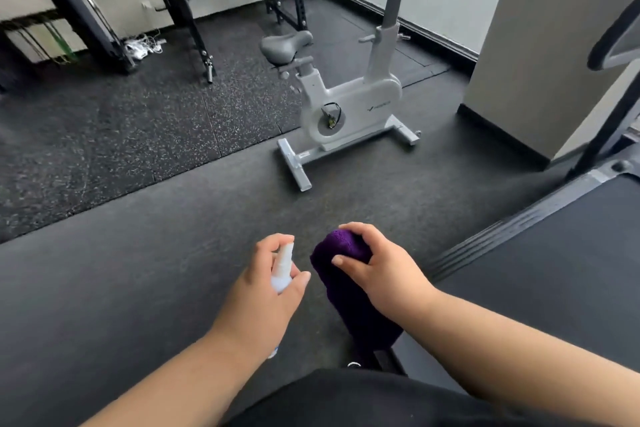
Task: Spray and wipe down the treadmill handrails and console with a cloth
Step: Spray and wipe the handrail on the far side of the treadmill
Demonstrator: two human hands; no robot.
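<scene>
My left hand [266, 284] grips a small white spray bottle [282, 269], its nozzle pointing toward a purple cloth [349, 291]. My right hand [377, 263] holds that cloth bunched at the top, and the rest hangs down below the palm. Both hands are held over the dark floor, a few centimetres apart. The treadmill [554, 239] lies at the right, showing its black belt and ribbed side rail. Part of its console [620, 42] and a dark upright [602, 135] show at the right edge.
A white exercise bike [346, 111] stands ahead in the middle of the floor. Black rack frames [180, 7] rise at the back left, with white cables on the floor near them. A beige column [540, 45] stands right of the bike.
</scene>
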